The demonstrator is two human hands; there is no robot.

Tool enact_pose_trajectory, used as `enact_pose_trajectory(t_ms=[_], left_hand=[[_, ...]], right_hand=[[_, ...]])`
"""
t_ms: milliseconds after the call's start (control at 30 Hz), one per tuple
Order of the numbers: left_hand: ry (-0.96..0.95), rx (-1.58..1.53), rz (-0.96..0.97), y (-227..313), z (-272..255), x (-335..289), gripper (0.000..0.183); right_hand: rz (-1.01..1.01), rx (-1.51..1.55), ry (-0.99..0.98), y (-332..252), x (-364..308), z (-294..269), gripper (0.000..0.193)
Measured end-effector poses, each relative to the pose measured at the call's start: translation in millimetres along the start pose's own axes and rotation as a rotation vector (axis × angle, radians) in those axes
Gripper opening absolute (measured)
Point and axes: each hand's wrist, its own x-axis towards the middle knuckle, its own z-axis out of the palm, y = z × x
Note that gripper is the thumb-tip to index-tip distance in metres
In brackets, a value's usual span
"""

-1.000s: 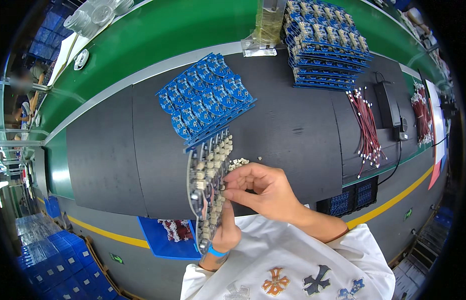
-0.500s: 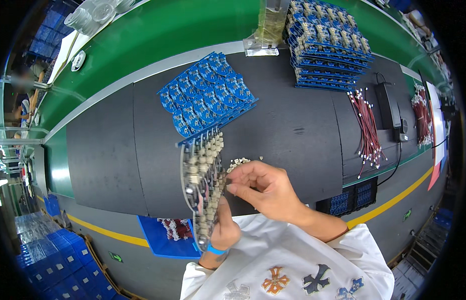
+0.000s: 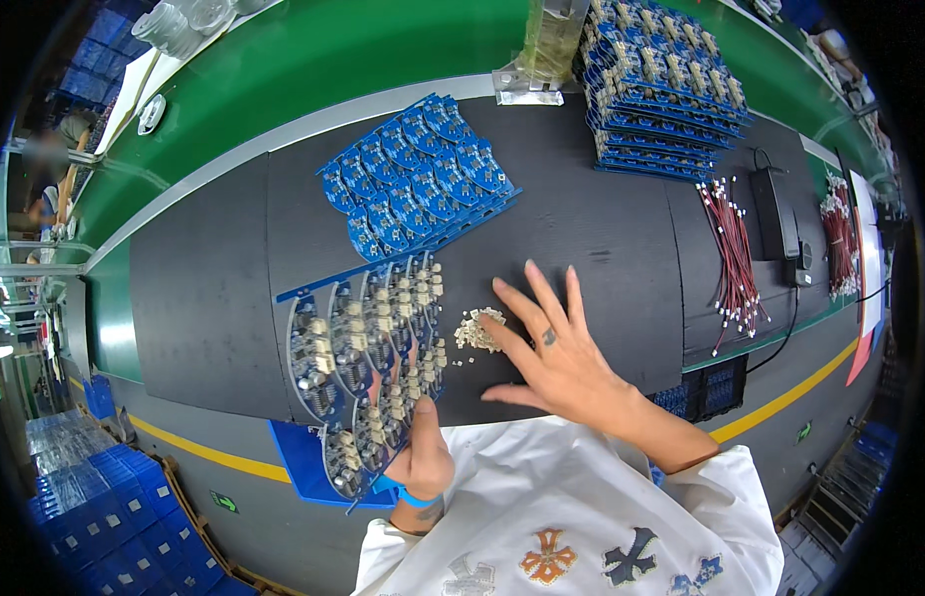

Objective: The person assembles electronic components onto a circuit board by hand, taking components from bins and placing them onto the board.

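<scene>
Step in hand, by appearance: picking up a part. The left hand (image 3: pixel 426 464), clamped on a tilted circuit board (image 3: pixel 355 328), holds it over the surface (image 3: pixel 592 228)'s near edge. The right hand (image 3: pixel 562 358), fingers spread, is at the pile of pale connectors (image 3: pixel 474 336); contact is unclear. Next calls for pinching one connector.

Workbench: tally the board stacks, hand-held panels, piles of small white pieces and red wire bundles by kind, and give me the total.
Stacks of blue circuit boards: 2
Circuit panel held in the left hand: 1
Pile of small white pieces: 1
Bundles of red wires: 2
Total: 6
</scene>
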Motion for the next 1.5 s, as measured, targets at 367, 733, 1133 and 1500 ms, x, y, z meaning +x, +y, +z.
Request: enact_pose_trajectory(t_ms=[367,733,1133,1500], left_hand=[[-0.299,0.884,0.167,12.8,-0.7,-6.1,0.013],[-0.225,0.873,0.140,6.0,-5.6,-9.5,0.025],[-0.113,0.470,0.036,-5.2,-0.1,-15.0,0.033],[-0.228,0.649,0.070,-4.3,-4.9,-9.5,0.034]], right_hand=[[0.264,1.297,0.393,-36.5,22.2,7.2,0.013],[0.342,1.021,0.266,-25.8,16.5,6.3,0.013],[0.313,1.633,0.182,-43.3,21.2,-7.5,0.018],[0.394,1.203,0.311,-27.7,18.4,4.6,0.011]])
